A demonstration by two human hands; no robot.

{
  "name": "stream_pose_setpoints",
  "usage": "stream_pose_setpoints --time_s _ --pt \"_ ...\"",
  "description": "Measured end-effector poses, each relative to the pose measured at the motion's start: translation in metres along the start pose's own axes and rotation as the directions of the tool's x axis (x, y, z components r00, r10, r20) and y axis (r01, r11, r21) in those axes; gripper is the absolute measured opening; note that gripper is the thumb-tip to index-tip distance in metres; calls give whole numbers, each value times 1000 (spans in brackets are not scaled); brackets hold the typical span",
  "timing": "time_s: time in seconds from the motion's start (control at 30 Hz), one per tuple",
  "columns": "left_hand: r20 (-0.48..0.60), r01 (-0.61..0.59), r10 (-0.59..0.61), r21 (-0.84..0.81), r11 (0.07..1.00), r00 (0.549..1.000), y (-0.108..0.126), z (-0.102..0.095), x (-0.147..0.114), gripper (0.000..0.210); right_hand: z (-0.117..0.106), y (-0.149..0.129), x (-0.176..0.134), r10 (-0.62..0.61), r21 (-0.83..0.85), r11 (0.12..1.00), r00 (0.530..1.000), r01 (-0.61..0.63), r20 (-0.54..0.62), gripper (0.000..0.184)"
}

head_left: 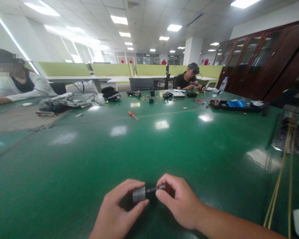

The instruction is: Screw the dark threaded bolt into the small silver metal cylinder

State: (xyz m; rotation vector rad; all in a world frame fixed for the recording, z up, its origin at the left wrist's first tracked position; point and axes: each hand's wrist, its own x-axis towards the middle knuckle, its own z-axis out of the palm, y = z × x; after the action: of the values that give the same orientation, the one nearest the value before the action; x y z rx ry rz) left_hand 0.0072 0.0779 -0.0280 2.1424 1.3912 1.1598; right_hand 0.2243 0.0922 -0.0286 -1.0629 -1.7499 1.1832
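while both our hands meet above the near part of the green tabletop [149,149], we hold a small metal part [139,195] lengthwise between them; whether it touches the surface we cannot tell. its left end is a stout grey cylinder with a dull sheen and small dark marks near the outer edge. from that runs a slim black shaft [150,190], and a ridged, silvery tip [161,187] finishes it on the right. with our left hand [119,205] we grasp the cylinder, thumb on the near side and forefinger on the far; with our right hand [180,200] we pinch the tip between thumb and bent forefinger. any lettering on the metal is too small for us to read. farther off we see a pale patch on a black pouch [112,94], too blurred to spell out. a red screwdriver [132,114] lies well beyond our hands, and across the table sits a person [185,81] in a dark top.
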Motion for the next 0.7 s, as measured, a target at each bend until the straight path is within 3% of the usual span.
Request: stream_pose_setpoints --time_s 0.3,0.7 --pt "-19 1 -1 -4 1000 1000 2 0 0 24 0 3 1 10 26 1000 1000 -10 0 9" --pt "35 110 -109 -35 993 993 -4 1 0 24 0 2 1 29 37 999 999 -29 -12 8"
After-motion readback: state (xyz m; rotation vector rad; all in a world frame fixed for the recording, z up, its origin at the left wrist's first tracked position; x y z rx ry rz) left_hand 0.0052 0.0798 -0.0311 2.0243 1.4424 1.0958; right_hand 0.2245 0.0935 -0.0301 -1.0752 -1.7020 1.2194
